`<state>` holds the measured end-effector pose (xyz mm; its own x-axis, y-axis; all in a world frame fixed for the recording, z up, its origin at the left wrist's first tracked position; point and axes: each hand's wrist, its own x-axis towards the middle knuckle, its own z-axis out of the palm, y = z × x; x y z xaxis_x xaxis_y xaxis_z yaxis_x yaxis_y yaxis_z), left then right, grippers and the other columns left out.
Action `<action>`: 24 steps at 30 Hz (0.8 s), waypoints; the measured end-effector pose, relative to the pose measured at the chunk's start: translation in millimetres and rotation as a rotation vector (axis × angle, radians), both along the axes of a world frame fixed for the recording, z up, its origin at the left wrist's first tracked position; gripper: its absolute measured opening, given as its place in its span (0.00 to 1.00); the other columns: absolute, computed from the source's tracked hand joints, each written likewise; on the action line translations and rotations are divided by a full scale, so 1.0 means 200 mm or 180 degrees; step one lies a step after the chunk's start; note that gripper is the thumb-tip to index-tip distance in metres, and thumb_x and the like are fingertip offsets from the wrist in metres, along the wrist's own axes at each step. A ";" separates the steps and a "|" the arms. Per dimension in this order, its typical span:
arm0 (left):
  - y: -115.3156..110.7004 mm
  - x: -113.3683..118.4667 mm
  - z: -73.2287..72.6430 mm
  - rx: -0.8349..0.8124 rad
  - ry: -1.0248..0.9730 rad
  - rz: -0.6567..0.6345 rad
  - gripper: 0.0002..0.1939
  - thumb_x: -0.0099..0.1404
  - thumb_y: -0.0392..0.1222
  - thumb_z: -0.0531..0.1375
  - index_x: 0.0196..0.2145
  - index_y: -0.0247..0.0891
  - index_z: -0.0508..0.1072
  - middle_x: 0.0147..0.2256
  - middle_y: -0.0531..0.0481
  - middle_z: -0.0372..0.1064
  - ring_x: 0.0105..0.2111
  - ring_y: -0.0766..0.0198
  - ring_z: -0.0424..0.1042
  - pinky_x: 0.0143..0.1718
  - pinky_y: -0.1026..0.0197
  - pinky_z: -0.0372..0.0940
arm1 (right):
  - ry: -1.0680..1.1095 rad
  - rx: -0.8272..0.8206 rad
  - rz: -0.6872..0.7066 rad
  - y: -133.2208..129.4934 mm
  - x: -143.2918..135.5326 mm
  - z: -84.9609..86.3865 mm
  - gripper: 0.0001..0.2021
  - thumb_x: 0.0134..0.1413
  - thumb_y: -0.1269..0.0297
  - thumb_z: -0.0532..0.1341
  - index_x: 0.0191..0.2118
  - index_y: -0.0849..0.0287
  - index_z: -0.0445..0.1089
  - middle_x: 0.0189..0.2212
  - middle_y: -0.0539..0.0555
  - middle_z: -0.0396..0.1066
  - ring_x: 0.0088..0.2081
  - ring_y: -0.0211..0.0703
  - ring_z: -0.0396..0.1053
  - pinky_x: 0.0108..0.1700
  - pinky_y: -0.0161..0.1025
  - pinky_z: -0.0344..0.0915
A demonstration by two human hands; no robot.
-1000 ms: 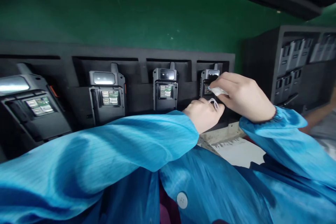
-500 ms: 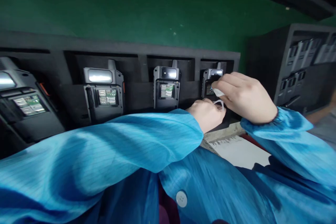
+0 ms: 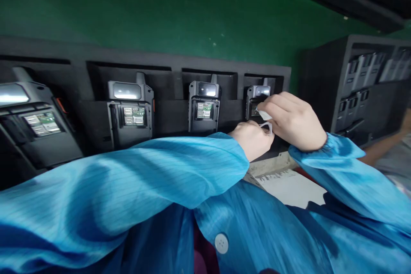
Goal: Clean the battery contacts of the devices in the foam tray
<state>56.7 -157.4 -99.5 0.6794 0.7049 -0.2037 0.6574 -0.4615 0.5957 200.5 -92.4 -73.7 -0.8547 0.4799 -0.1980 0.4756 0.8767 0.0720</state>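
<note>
Nothing legible: small marks on the grey modules (image 3: 364, 70) in the black case (image 3: 324, 90), toward three o'clock, are too small to read, and the white sheet (image 3: 295, 188) toward four o'clock shows no readable writing.

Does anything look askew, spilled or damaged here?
The leftmost handset slants while the other handsets in the black tray look straighter, though lens distortion may explain it. The white surface below the tray has dark smudges along one edge. No spill shows.
</note>
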 end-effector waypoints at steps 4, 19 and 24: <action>-0.01 0.01 -0.03 0.0246 0.0009 0.0041 0.19 0.65 0.26 0.44 0.44 0.30 0.72 0.30 0.36 0.70 0.32 0.52 0.73 0.25 0.61 0.59 | 0.0127 -0.0129 -0.0283 -0.01 0.02 0.10 0.10 0.59 0.76 0.53 0.40 0.62 0.70 0.35 0.57 0.70 0.37 0.44 0.64 0.40 0.40 0.63; -0.31 -0.51 0.10 0.1676 0.0469 0.0490 0.08 0.66 0.31 0.53 0.39 0.33 0.72 0.27 0.51 0.64 0.29 0.61 0.67 0.29 0.57 0.59 | 0.1701 -0.0798 -0.1439 -0.18 -0.19 0.08 0.06 0.58 0.69 0.61 0.41 0.57 0.67 0.37 0.52 0.72 0.37 0.40 0.69 0.38 0.37 0.65; -0.31 -0.57 -0.01 0.1576 0.0623 0.0516 0.17 0.69 0.34 0.52 0.54 0.28 0.68 0.31 0.47 0.70 0.32 0.59 0.71 0.30 0.57 0.63 | 0.1636 -0.0974 -0.0884 -0.20 -0.44 -0.02 0.06 0.61 0.71 0.56 0.41 0.60 0.69 0.39 0.55 0.70 0.41 0.40 0.68 0.43 0.37 0.65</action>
<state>-58.2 -219.3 -102.4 0.5371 0.8409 0.0669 0.8199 -0.5390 0.1930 112.1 -132.0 -77.4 -0.7294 0.6830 0.0397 0.5943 0.6613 -0.4576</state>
